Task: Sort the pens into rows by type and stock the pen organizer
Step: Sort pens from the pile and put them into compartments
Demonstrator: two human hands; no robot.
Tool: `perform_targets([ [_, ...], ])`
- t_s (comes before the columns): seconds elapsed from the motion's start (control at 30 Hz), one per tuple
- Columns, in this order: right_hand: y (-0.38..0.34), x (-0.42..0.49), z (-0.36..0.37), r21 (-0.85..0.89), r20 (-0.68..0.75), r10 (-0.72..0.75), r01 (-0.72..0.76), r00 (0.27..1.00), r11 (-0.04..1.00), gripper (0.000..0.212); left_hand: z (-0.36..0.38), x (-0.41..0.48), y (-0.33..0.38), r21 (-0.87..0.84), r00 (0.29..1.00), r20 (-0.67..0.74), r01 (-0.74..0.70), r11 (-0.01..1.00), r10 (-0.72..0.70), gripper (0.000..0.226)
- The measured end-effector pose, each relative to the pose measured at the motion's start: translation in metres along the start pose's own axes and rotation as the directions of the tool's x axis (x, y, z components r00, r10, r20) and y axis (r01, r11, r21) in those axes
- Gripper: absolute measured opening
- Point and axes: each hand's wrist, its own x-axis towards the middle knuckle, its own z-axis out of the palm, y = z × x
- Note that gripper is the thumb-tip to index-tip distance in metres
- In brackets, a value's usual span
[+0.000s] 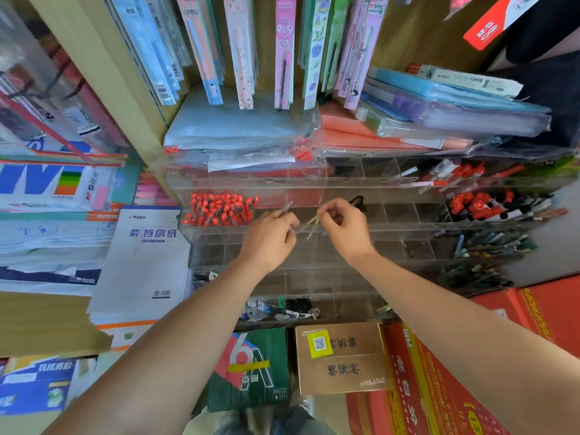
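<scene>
A clear acrylic pen organizer (pixel 345 183) with several tiers of compartments stands in front of me. Red-capped pens (pixel 219 210) fill a compartment at its left. My left hand (pixel 270 237) and my right hand (pixel 345 229) hover over the middle compartments, close together. Between them they hold a small bundle of thin pens (pixel 309 226); the right hand pinches its upper end, and the left hand's curled fingers grip the lower end and a clear pen (pixel 287 207) sticking up. Red and black markers (pixel 477 207) and dark pens (pixel 489 246) lie in the right-hand compartments.
Packaged stationery hangs above (pixel 244 51). Plastic-wrapped folders (pixel 408 120) lie stacked on top of the organizer. Writing pads (pixel 141 262) are piled at the left. A cardboard box (pixel 342 356) and red cartons (pixel 439 387) sit on the floor below.
</scene>
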Motion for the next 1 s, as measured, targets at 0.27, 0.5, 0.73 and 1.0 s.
perform_targets([
  [0.27, -0.059, -0.049, 0.116, -0.124, 0.285, -0.028, 0.066, 0.958, 0.99, 0.011, -0.045, -0.107, -0.097, -0.081, 0.972, -0.113, 0.197, 0.977, -0.206, 0.015],
  [0.5, -0.13, -0.131, 0.299, -0.125, 0.532, 0.028, 0.046, 0.846, 0.991, 0.007, -0.085, -0.268, -0.257, -0.139, 0.906, -0.087, 0.401, 0.905, -0.415, 0.016],
  [0.73, -0.206, -0.222, 0.505, -0.126, 0.656, 0.143, -0.079, 0.741, 0.989, 0.008, -0.112, -0.429, -0.427, -0.157, 0.812, 0.067, 0.583, 0.797, -0.58, 0.026],
  [1.0, -0.229, -0.27, 0.669, -0.275, 0.744, 0.189, 0.036, 0.641, 0.961, 0.014, -0.115, -0.541, -0.568, -0.176, 0.692, 0.12, 0.721, 0.671, -0.712, 0.031],
])
